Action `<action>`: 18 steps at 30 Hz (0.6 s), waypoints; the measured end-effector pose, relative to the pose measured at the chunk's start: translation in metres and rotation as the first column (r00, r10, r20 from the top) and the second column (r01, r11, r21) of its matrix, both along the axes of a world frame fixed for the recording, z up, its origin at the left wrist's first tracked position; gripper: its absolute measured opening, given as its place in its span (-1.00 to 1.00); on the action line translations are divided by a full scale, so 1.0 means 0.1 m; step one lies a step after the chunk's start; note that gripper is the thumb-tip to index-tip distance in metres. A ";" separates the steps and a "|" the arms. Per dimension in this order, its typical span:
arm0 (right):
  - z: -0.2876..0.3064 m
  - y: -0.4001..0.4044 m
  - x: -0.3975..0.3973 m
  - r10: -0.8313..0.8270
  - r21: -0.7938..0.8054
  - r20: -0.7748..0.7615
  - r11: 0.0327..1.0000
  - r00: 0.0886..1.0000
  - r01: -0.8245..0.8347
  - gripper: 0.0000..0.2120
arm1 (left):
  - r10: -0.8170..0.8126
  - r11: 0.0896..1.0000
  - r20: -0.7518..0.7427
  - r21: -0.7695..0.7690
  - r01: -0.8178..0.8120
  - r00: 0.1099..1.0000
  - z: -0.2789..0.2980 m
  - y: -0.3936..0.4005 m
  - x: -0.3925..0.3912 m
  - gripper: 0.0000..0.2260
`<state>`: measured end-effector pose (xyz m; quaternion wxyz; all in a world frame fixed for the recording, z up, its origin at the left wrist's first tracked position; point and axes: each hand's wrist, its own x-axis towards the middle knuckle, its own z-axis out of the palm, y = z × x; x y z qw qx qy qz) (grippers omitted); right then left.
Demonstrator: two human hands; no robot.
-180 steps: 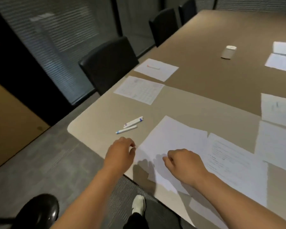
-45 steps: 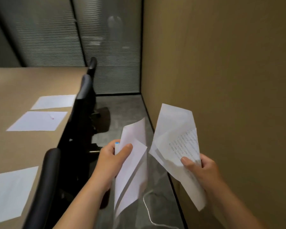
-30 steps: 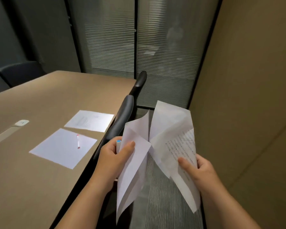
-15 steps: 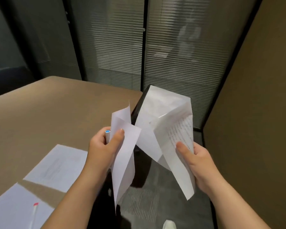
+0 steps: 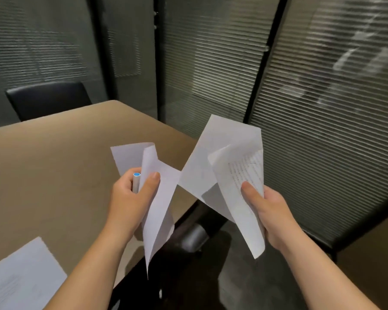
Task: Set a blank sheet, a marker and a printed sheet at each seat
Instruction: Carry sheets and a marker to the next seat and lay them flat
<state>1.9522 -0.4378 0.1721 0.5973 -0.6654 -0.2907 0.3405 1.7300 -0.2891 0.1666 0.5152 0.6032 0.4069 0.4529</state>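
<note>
Compared with half a second ago, more of the tan table (image 5: 54,175) is seen across the left half of the frame, with its rounded far corner now at centre, and a black chair back (image 5: 47,100) has come into sight at the upper left. Only one sheet on the table (image 5: 20,278) remains in view, at the lower left corner; the marker lying on the nearer sheet is no longer shown. Slatted glass panels (image 5: 311,108) fill the upper right.

Both hands have been raised slightly and are held over the table's edge at centre frame. A bent printed sheet (image 5: 240,182), with another sheet behind it, is pinched by the right hand (image 5: 269,211), thumb pressed on the printed face and fingers curled behind. A folded blank sheet (image 5: 159,209) is clamped by the left hand (image 5: 130,198) under its thumb, and a white marker (image 5: 136,182) with a blue end is gripped upright in the same fist. The two papers nearly touch between the hands.
</note>
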 end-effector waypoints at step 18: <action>-0.76 3.35 2.13 0.483 -0.257 0.083 0.856 0.872 -0.449 -0.74 | 0.601 0.785 -0.262 0.011 -0.620 0.756 -0.59 1.87 1.42 -0.94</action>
